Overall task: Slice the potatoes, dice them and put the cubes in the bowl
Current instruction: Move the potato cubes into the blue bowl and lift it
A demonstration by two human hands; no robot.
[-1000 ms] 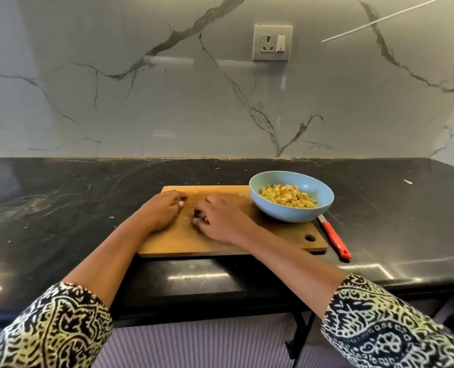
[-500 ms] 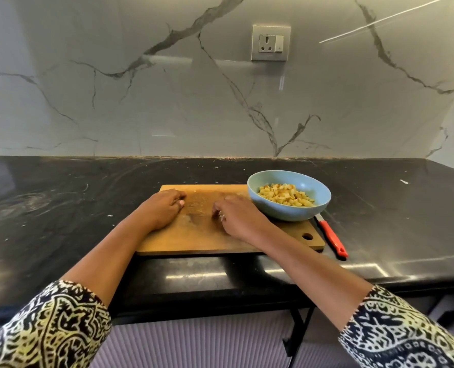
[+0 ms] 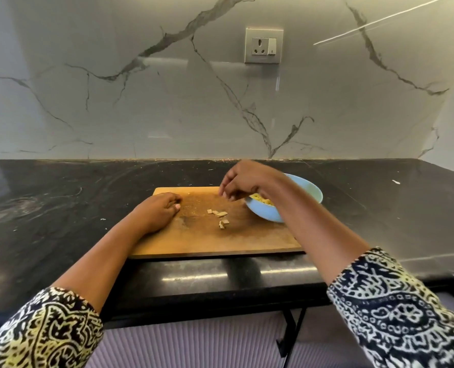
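Right hand (image 3: pixel 243 181) has risen over the one bowl (image 3: pixel 312 193), grip unclear; left hand (image 3: pixel 154 213) curled together, empty, beside five cubes (image 3: pixel 221 214).

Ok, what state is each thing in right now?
Blue bowl: upright, part-filled with potato cubes.
Loose potato pieces: a few scattered mid-board.
Cutting board: flat on the black countertop.
Left hand: resting on the board, fingers curled.
Right hand: raised beside the bowl's rim, fingers drooping; contents unclear.
Wall socket: nothing plugged in.
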